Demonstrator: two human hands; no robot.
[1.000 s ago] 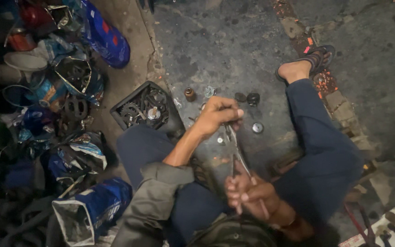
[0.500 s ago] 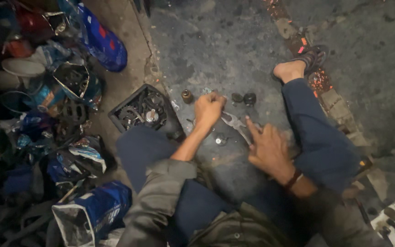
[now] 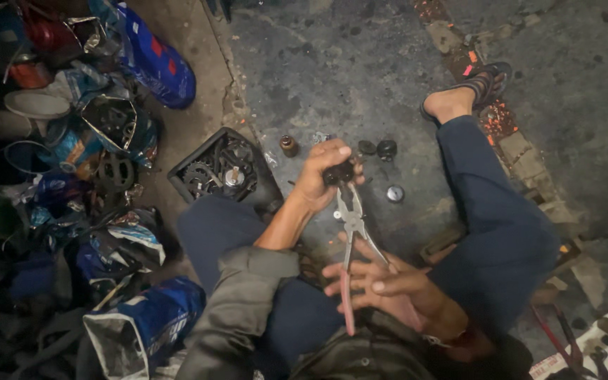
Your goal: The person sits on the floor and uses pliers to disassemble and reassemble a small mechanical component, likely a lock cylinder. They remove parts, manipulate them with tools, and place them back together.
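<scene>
Gripping a small dark part, the left hand is closed around it at centre frame, above the floor. Closed on the red handles of the pliers, the right hand sits at 6 o'clock of the part, and the pliers' nose meets the part from below. Judgement: the part looks light, rigid and possibly greasy; hold it by its sides. At 9 o'clock, a black tray contains gears and metal pieces. Loose caps lie at 1 o'clock; a small brown bottle stands at 11 o'clock.
</scene>
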